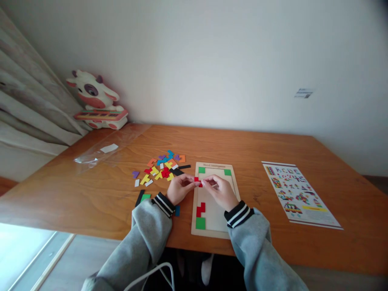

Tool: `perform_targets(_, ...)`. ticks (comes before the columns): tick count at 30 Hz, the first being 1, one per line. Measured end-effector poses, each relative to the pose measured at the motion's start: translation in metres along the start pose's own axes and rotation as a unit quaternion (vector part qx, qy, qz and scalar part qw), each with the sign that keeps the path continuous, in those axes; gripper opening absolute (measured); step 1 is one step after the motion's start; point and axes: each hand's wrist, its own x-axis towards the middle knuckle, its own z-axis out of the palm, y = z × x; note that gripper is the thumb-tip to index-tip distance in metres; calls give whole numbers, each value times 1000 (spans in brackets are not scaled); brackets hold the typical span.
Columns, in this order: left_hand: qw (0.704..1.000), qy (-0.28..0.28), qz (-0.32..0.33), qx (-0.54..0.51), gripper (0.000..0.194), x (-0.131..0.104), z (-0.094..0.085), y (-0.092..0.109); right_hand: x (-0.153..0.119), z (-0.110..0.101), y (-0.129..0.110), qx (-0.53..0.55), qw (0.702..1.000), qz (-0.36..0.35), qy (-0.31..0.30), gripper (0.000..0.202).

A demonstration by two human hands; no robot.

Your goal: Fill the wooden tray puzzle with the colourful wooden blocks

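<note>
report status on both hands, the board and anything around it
Left hand, right hand: both pinching red piece over board. Loose pieces scattered left of board.

Pinches a red puzzle piece (198, 180) between left hand (179, 188) and right hand (221, 193), over the wooden puzzle tray (212, 233). Has loose multicolored pieces (165, 173) scattered left of the tray, a printed pattern sheet (298, 194) to the right, a cow-shaped toy keyboard (101, 116) far left.
</note>
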Motion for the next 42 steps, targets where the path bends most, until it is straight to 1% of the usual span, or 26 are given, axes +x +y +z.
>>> perform_targets(3,1000,7,17,24,45,-2,2,-1,2,2,10,48,999,8,-12,33)
perform_targets(4,999,13,31,42,44,-3,3,0,2,3,13,62,998,7,-7,33)
perform_targets(6,992,35,71,94,44,-6,5,3,3,5,20,63,998,0,28,32)
perform_targets(9,971,71,136,183,36,-9,5,7,4,8,29,-17,995,-14,97,30)
perform_targets(11,959,81,157,222,28,-10,4,9,3,9,34,-84,990,-26,112,27)
perform_targets(14,951,82,167,246,23,-10,3,11,2,11,36,-155,981,-59,100,19)
perform_targets(18,941,67,184,276,17,-11,3,13,0,12,37,-185,974,-112,65,10)
perform_targets(20,935,58,199,288,14,-11,4,15,0,12,38,-190,971,-135,52,12)
perform_targets(24,927,46,219,302,13,-11,4,17,-1,11,41,-202,965,-161,49,15)
perform_targets(26,925,39,220,308,13,-11,4,17,0,11,41,-203,966,-156,44,16)
perform_targets(28,924,34,219,313,12,-11,4,16,0,11,40,-197,970,-133,43,16)
perform_targets(31,920,31,230,317,11,-11,5,15,2,12,40,-183,977,-94,54,12)
perform_targets(34,916,27,241,319,12,-11,5,14,4,14,42,-171,980,-73,65,9)
perform_targets(37,914,27,250,318,13,-11,4,13,5,15,44,-158,983,-70,70,10)
perform_targets(42,913,32,257,314,13,-10,5,11,5,15,46,-132,985,-83,68,15)
